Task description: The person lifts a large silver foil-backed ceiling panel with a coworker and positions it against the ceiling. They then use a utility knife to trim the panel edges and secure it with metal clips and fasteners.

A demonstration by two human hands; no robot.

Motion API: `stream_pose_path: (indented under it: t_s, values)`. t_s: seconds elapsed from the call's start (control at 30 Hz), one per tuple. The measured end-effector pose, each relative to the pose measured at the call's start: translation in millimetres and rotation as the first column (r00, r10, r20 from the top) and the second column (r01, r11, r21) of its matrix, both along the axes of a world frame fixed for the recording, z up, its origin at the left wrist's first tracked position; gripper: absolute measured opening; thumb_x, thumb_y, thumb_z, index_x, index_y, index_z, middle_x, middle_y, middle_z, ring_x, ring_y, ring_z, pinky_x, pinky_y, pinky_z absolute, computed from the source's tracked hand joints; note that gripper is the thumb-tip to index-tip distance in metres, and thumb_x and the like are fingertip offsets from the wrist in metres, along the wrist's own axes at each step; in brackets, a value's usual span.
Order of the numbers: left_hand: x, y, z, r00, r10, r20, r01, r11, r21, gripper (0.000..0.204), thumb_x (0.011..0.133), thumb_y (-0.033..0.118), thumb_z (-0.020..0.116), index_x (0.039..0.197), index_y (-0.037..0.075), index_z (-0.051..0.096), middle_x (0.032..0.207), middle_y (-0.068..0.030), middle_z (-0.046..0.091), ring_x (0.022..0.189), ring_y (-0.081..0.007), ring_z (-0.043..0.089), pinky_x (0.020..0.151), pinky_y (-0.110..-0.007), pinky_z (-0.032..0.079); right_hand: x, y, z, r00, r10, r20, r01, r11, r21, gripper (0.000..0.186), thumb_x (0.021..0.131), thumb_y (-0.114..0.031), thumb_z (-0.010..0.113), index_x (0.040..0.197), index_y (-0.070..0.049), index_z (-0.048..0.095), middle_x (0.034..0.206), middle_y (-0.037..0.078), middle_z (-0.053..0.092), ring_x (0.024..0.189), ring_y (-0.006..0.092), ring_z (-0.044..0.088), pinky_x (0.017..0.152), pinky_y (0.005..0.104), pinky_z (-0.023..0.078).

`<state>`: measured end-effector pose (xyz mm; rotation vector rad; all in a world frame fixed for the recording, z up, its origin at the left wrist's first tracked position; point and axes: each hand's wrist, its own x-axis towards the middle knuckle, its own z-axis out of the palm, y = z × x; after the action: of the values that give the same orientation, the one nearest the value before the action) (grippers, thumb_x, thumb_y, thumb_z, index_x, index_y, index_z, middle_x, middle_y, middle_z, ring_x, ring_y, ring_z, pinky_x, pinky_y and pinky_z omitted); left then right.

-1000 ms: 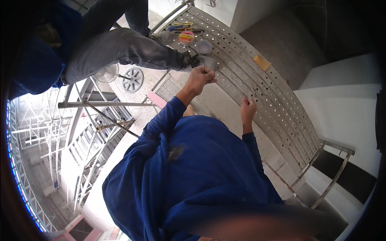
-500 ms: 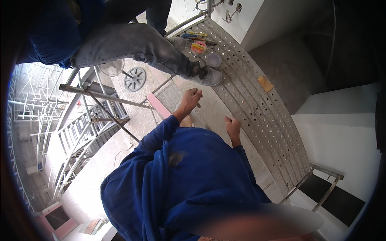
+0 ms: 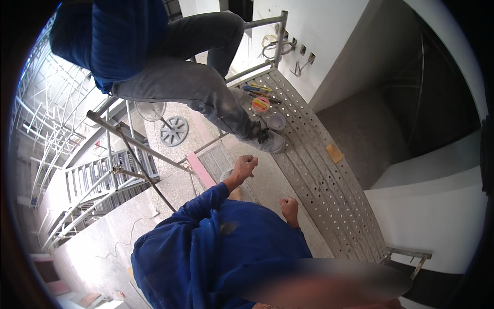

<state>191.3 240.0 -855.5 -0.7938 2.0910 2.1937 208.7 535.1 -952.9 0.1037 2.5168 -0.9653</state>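
My left hand (image 3: 245, 167) is held in front of my chest above the pale board, its fingers curled together. My right hand (image 3: 289, 210) is also closed, lower and to the right, near the seam between the pale board (image 3: 260, 170) and the perforated metal plank (image 3: 319, 190). Whatever either hand may hold is too small or hidden to make out. Ahead of my left hand, a co-worker's grey shoe (image 3: 270, 141) rests across the edge of the plank. Beside that shoe stand a round pale tub (image 3: 276, 121) and a tub with a yellow-and-pink top (image 3: 260, 105).
Several pens or knives (image 3: 256, 88) lie at the plank's far end. A tan square piece (image 3: 334, 153) sits near its right edge. Scaffold rails (image 3: 139, 141) run along the left, with a pink strip (image 3: 201, 170) beside the board. Loose wires (image 3: 278, 47) hang from the far wall.
The view has shifted, so the platform and co-worker appear lower in the picture. My hands remain closed, with the right one slightly nearer my body relative to the plank.
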Motion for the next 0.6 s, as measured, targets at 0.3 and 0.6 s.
stream_pose_path:
  t_s: [0.3,0.6]
  values:
    - [22,-34,-14,0.988,0.135,-0.069,-0.142,0.984,-0.107,0.024,0.094,0.017,0.069,0.084,-0.005,0.067,0.069,-0.0085,0.066,0.057,-0.0163,0.065,0.053,-0.032,0.051,-9,-14,1,0.99,0.121,-0.076,-0.124,0.992,-0.031,0.019,0.083,-0.013,0.077,0.083,0.004,0.071,0.085,0.022,0.073,0.08,0.0331,0.071,0.073,0.044,0.053]
    - [41,-102,-37,0.881,0.465,-0.089,-0.438,0.872,0.22,0.017,0.097,0.01,0.06,0.09,-0.004,0.065,0.068,-0.0084,0.061,0.051,-0.0207,0.062,0.05,-0.035,0.056,-66,-38,27,0.916,0.343,-0.209,-0.33,0.939,0.094,0.033,0.089,-0.031,0.074,0.092,0.002,0.077,0.083,0.018,0.075,0.076,0.0297,0.071,0.07,0.0429,0.052]
